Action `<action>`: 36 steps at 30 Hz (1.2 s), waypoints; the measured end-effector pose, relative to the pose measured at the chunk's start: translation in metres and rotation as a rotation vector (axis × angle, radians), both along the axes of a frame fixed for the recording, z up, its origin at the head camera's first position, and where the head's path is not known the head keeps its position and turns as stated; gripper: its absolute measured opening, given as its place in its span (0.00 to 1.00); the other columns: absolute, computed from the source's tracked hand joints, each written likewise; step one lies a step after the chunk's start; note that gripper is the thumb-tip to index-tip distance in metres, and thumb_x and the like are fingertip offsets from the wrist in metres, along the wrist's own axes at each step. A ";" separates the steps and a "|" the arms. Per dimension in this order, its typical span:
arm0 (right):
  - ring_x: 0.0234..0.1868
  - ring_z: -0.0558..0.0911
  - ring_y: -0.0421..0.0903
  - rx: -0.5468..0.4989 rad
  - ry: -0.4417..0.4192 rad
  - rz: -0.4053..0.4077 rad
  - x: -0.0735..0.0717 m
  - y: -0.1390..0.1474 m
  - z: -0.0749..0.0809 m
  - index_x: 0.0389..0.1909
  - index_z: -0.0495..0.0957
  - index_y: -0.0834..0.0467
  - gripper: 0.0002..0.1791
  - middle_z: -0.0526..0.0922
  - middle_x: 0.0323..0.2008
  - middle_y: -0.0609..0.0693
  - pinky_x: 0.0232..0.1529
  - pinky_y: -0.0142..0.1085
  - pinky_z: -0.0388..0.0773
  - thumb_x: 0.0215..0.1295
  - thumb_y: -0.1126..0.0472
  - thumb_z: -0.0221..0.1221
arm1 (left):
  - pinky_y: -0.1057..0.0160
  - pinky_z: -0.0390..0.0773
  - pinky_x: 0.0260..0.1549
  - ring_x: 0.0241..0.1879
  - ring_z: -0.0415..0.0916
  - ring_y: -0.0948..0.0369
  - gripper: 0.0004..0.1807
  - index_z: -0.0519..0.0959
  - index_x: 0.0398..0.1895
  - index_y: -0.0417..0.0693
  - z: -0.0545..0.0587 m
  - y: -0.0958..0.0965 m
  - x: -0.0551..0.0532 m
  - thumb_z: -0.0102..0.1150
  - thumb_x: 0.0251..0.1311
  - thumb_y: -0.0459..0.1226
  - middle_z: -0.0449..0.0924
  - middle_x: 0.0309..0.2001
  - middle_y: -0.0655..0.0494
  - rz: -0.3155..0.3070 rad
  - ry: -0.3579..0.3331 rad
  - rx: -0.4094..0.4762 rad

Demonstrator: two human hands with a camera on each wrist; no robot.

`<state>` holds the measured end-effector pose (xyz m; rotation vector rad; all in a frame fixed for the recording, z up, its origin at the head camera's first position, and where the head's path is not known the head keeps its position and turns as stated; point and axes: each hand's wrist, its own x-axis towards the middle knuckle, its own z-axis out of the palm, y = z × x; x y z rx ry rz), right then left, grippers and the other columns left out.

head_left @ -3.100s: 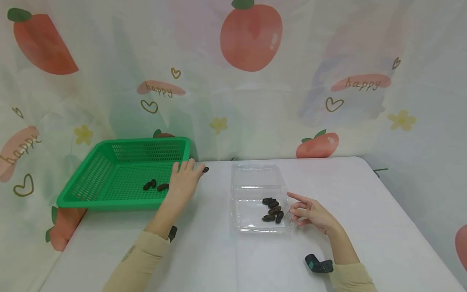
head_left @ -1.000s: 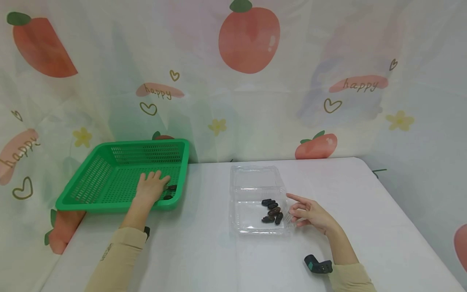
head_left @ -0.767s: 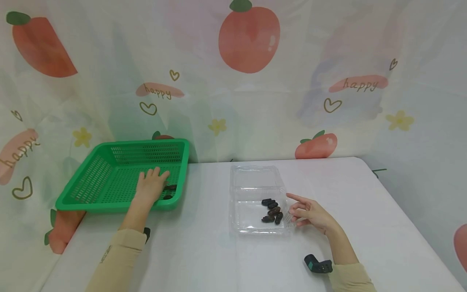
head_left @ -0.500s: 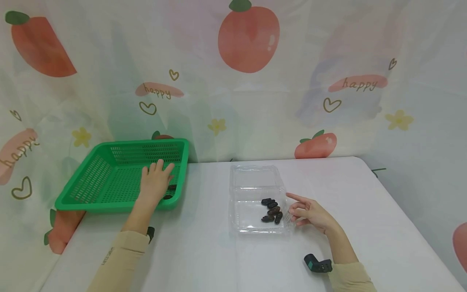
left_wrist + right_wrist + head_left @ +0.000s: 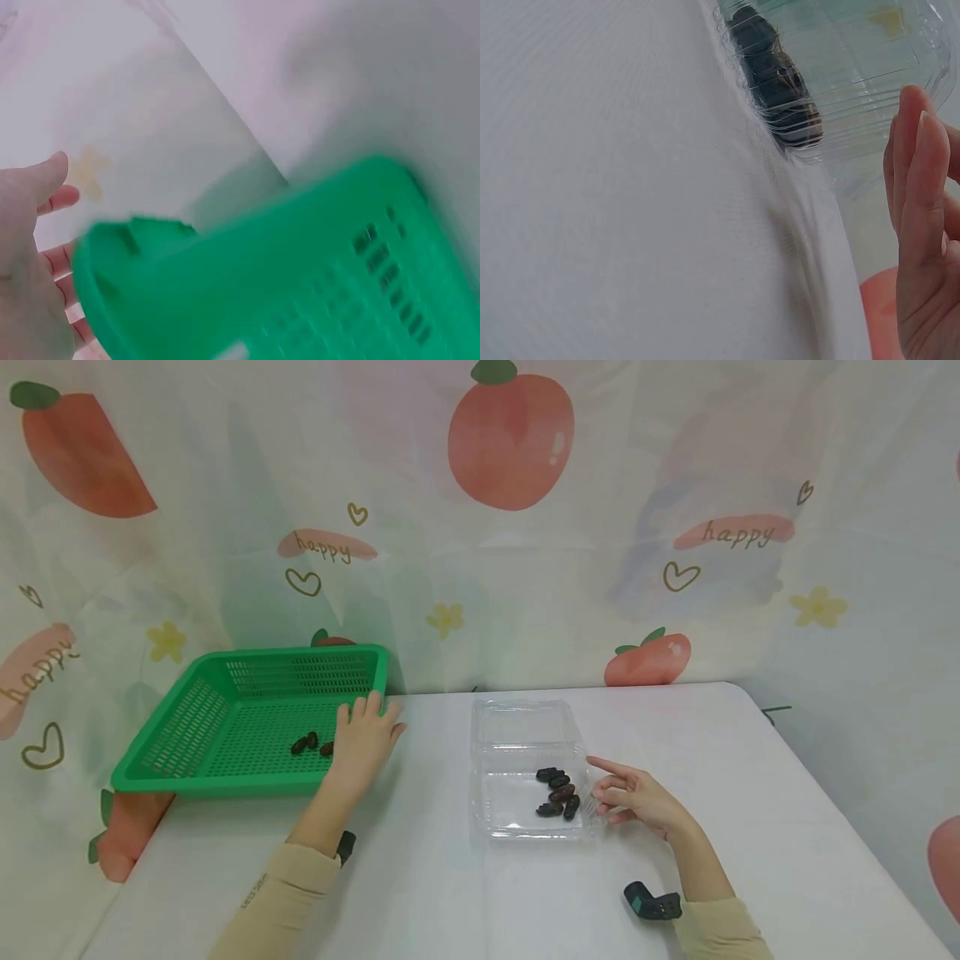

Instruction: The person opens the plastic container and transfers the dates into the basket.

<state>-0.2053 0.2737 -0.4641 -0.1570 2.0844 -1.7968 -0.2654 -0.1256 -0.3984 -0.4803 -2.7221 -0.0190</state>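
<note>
My left hand [image 5: 363, 747] hangs over the right side of the green basket [image 5: 225, 781], fingers spread. In the left wrist view, its thumb [image 5: 49, 178] and fingers stand apart beside the basket rim, with nothing seen between them. Several dark brown dates [image 5: 312, 740] lie on the basket floor; the hand hides part of that corner. My right hand [image 5: 637, 797] is at the right edge of an opened clear plastic box [image 5: 498, 832], index finger extended, the others loosely bent. Whether it touches the box cannot be told. Several dates [image 5: 561, 793] lie in the box's right half.
The white-covered table [image 5: 420, 893] runs between basket and box and on to the right. A patterned cloth [image 5: 525, 585] hangs behind its far edge. A black wrist device [image 5: 651, 902] sits by the right sleeve.
About three seconds ago my left hand held a date near the basket's right rim. Later it was inside the basket; now it has risen rightward without a visible date. My right hand stayed in place.
</note>
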 end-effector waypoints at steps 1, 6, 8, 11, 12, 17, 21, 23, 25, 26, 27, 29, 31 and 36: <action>0.28 0.80 0.40 -0.001 0.001 0.000 0.000 0.000 0.000 0.68 0.49 0.66 0.38 0.77 0.32 0.46 0.27 0.33 0.79 0.61 0.64 0.58 | 0.48 0.62 0.43 0.40 0.61 0.49 0.14 0.70 0.48 0.53 -0.002 0.004 0.001 0.52 0.63 0.46 0.64 0.43 0.46 -0.010 0.008 0.004; 0.28 0.80 0.39 -0.004 -0.002 0.002 0.000 0.000 0.000 0.68 0.49 0.66 0.38 0.77 0.31 0.45 0.27 0.32 0.79 0.61 0.64 0.58 | 0.50 0.62 0.44 0.40 0.63 0.51 0.14 0.71 0.48 0.55 -0.010 0.026 0.007 0.53 0.62 0.47 0.66 0.42 0.48 -0.040 0.014 0.010; 0.28 0.80 0.39 -0.005 -0.003 0.001 0.000 0.000 -0.001 0.68 0.49 0.66 0.38 0.77 0.31 0.45 0.27 0.32 0.79 0.61 0.65 0.58 | 0.51 0.62 0.43 0.40 0.63 0.52 0.14 0.70 0.48 0.56 -0.014 0.033 0.008 0.52 0.62 0.48 0.66 0.41 0.49 -0.045 0.014 -0.013; 0.28 0.80 0.39 -0.006 -0.003 -0.001 0.000 0.000 -0.001 0.68 0.49 0.66 0.38 0.77 0.31 0.45 0.27 0.32 0.79 0.60 0.65 0.58 | 0.52 0.63 0.41 0.39 0.64 0.53 0.14 0.70 0.47 0.57 -0.018 0.045 0.011 0.52 0.62 0.49 0.66 0.39 0.50 -0.057 0.023 -0.044; 0.28 0.80 0.39 -0.007 -0.003 -0.001 -0.001 0.000 -0.002 0.68 0.49 0.66 0.38 0.77 0.31 0.45 0.27 0.33 0.79 0.60 0.65 0.58 | 0.52 0.64 0.42 0.39 0.65 0.53 0.14 0.69 0.47 0.57 -0.019 0.048 0.013 0.52 0.61 0.49 0.66 0.39 0.50 -0.063 0.023 -0.055; 0.28 0.80 0.40 -0.014 -0.004 -0.002 -0.001 0.000 -0.003 0.68 0.49 0.66 0.38 0.77 0.31 0.45 0.27 0.33 0.79 0.60 0.65 0.58 | 0.53 0.64 0.44 0.41 0.66 0.53 0.15 0.68 0.48 0.59 -0.026 0.067 0.019 0.51 0.61 0.51 0.67 0.43 0.51 -0.098 0.000 -0.104; 0.28 0.80 0.40 -0.016 -0.005 -0.002 -0.001 0.000 -0.003 0.68 0.49 0.66 0.38 0.77 0.31 0.45 0.27 0.33 0.79 0.60 0.65 0.57 | 0.55 0.65 0.43 0.41 0.67 0.55 0.15 0.68 0.49 0.61 -0.033 0.081 0.023 0.50 0.61 0.52 0.67 0.45 0.53 -0.142 -0.016 -0.153; 0.28 0.80 0.40 -0.016 -0.005 -0.003 -0.001 0.000 -0.003 0.68 0.49 0.66 0.39 0.77 0.31 0.45 0.27 0.33 0.79 0.60 0.65 0.57 | 0.55 0.66 0.43 0.42 0.67 0.56 0.15 0.68 0.49 0.62 -0.037 0.088 0.026 0.51 0.61 0.52 0.68 0.45 0.53 -0.167 -0.022 -0.168; 0.28 0.80 0.39 -0.015 -0.004 -0.004 -0.001 0.000 -0.003 0.68 0.49 0.66 0.39 0.77 0.31 0.45 0.27 0.32 0.79 0.60 0.65 0.58 | 0.55 0.67 0.45 0.43 0.68 0.56 0.16 0.69 0.49 0.63 -0.040 0.096 0.028 0.51 0.60 0.53 0.69 0.47 0.53 -0.187 -0.031 -0.189; 0.28 0.80 0.39 -0.014 -0.004 -0.005 -0.001 0.000 -0.003 0.68 0.49 0.66 0.39 0.77 0.31 0.45 0.27 0.32 0.79 0.60 0.65 0.58 | 0.55 0.67 0.46 0.44 0.68 0.56 0.16 0.69 0.49 0.64 -0.042 0.099 0.030 0.51 0.60 0.53 0.69 0.47 0.53 -0.197 -0.037 -0.192; 0.28 0.80 0.39 -0.013 -0.004 -0.005 -0.001 0.000 -0.003 0.68 0.49 0.66 0.39 0.77 0.31 0.45 0.27 0.32 0.79 0.60 0.65 0.58 | 0.55 0.67 0.47 0.45 0.68 0.56 0.15 0.69 0.49 0.64 -0.044 0.103 0.031 0.51 0.60 0.53 0.69 0.47 0.54 -0.210 -0.037 -0.196; 0.28 0.80 0.39 -0.011 -0.007 -0.007 -0.002 0.000 -0.003 0.68 0.49 0.65 0.39 0.77 0.31 0.45 0.27 0.32 0.79 0.60 0.65 0.58 | 0.55 0.66 0.48 0.47 0.68 0.57 0.15 0.68 0.48 0.64 -0.047 0.111 0.033 0.50 0.60 0.53 0.69 0.49 0.54 -0.230 -0.045 -0.204; 0.28 0.80 0.39 -0.012 -0.009 -0.009 -0.002 0.000 -0.004 0.68 0.49 0.65 0.39 0.77 0.31 0.45 0.27 0.32 0.79 0.60 0.65 0.58 | 0.55 0.65 0.49 0.48 0.67 0.57 0.15 0.68 0.48 0.65 -0.050 0.118 0.035 0.50 0.60 0.54 0.69 0.49 0.55 -0.249 -0.048 -0.212; 0.28 0.80 0.39 -0.014 -0.010 -0.009 -0.002 0.000 -0.004 0.68 0.49 0.65 0.38 0.77 0.31 0.45 0.27 0.32 0.79 0.60 0.65 0.58 | 0.54 0.64 0.53 0.52 0.67 0.58 0.15 0.68 0.49 0.67 -0.057 0.134 0.037 0.48 0.60 0.55 0.68 0.52 0.56 -0.287 -0.095 -0.233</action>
